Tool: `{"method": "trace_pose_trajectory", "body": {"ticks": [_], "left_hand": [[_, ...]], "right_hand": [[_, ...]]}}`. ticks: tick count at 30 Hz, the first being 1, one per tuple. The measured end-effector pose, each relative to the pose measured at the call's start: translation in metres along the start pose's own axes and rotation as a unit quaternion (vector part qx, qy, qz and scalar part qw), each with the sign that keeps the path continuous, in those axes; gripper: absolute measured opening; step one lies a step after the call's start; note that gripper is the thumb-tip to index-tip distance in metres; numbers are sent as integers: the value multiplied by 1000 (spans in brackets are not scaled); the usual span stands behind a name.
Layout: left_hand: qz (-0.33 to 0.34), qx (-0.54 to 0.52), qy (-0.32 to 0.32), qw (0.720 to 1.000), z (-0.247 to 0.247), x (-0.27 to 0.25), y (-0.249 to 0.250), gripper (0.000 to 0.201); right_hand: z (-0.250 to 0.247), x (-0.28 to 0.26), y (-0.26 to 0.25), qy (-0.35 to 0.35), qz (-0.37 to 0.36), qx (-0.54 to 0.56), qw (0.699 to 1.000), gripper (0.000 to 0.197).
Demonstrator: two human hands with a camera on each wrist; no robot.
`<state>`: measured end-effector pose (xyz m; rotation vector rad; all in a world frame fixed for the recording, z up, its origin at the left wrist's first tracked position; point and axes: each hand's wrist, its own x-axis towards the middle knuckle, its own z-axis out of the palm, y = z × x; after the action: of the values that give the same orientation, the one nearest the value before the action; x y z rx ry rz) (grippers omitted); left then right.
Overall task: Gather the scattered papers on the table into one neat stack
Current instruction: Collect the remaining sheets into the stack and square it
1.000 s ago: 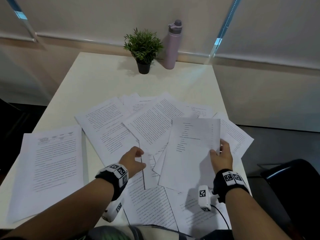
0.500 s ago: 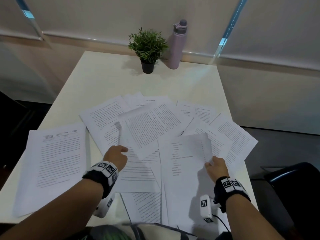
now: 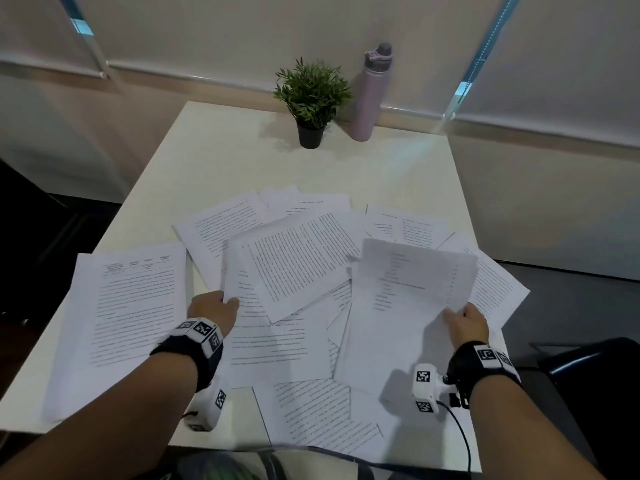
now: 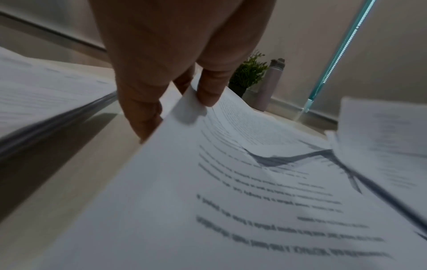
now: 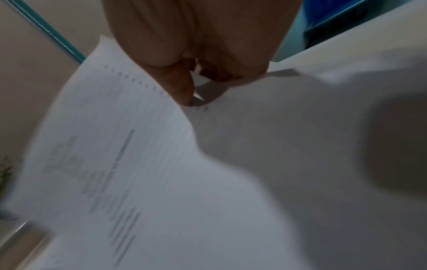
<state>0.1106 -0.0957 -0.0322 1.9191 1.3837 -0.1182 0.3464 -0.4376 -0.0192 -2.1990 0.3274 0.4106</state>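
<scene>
A: Grips?
B: Left hand (image 3: 214, 310) pinches a sheet's (image 3: 277, 344) left edge; right hand (image 3: 465, 323) pinches a lifted sheet's (image 3: 408, 306) right edge.
A: Room?
B: Scattered papers (image 3: 298, 265) mid-table; bare table (image 3: 398, 168) toward twelve o'clock, before the plant (image 3: 311, 98).

None of the writing can be read. The white printed paper sheets (image 3: 298, 268) scattered on the pale table carry lines of black text, too small and blurred to make out in any view. The white cube tags on the black wristbands (image 3: 201, 332) bear black-and-white square code patterns, not letters.
</scene>
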Motion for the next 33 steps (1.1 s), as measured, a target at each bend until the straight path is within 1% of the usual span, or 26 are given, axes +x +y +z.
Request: {"method": "trace_pose_trajectory", "body": {"ticks": [2, 4, 6, 7, 8, 10, 11, 13, 15, 16, 18, 19, 21, 22, 23, 24, 25, 27, 28, 29, 31, 32, 33], "left_hand": [[3, 7, 3, 1000, 1, 0, 0, 25], [6, 14, 12, 1000, -1, -3, 2, 22], [13, 16, 8, 1000, -3, -4, 2, 27], [11, 17, -3, 1000, -3, -3, 0, 30], [6, 12, -19, 1000, -4, -4, 1, 31], [-8, -35, -44, 998, -3, -5, 2, 23], [-13, -69, -47, 996, -3, -6, 3, 19], [-23, -92, -52, 994, -4, -8, 6, 20], [-19, -68, -54, 996, -4, -8, 6, 23], [-16, -58, -41, 997, -4, -9, 7, 24], [-6, -71, 10, 997, -4, -10, 8, 27], [-2, -99, 45, 994, -3, -11, 8, 38], [1, -145, 94, 985, -5, -14, 11, 78], [2, -147, 101, 984, -8, -17, 13, 91], [8, -136, 102, 985, -11, -20, 15, 96], [11, -119, 101, 988, -15, -21, 15, 94], [21, -95, 98, 990, -17, -21, 14, 86], [41, -29, 97, 994, -23, -22, 12, 53], [49, -2, 101, 994, -26, -23, 12, 40], [62, 17, 107, 992, -28, -24, 12, 34], [85, 34, 130, 987, -36, -28, 13, 29], [93, 41, 143, 984, -40, -31, 14, 26], [98, 47, 156, 982, -45, -35, 16, 24]], "right_hand": [[7, 8, 1, 20, 22, -7, 1000, 15], [16, 18, 8, 31, 33, -51, 998, 14], [23, 18, 8, 33, 50, -81, 995, 12], [25, 16, 7, 32, 64, -91, 993, 15], [26, 11, 5, 33, 82, -114, 990, 22], [27, 6, 3, 42, 104, -158, 981, 36], [29, 9, 3, 44, 105, -155, 981, 37], [33, 5, -1, 38, 96, -124, 987, 30], [35, 3, -3, 37, 54, -86, 994, 15], [35, -1, -5, 45, 23, -73, 996, 13], [32, -6, -9, 84, -46, -38, 995, 17], [29, -10, -13, 100, -78, -24, 992, 20], [24, -13, -23, 93, -146, -38, 984, 24], [22, -14, -28, 76, -179, -36, 980, 26], [20, -18, -35, 59, -205, -19, 977, 30], [17, -24, -44, 48, -224, 8, 973, 38], [15, -29, -53, 46, -235, 37, 970, 48], [13, -35, -66, 56, -237, 92, 965, 64], [13, -33, -71, 60, -229, 124, 964, 66], [14, -32, -75, 59, -217, 155, 962, 66], [19, -24, -79, 56, -201, 181, 961, 54], [22, -19, -78, 54, -194, 160, 966, 47], [26, -16, -76, 51, -182, 111, 976, 39]]}}
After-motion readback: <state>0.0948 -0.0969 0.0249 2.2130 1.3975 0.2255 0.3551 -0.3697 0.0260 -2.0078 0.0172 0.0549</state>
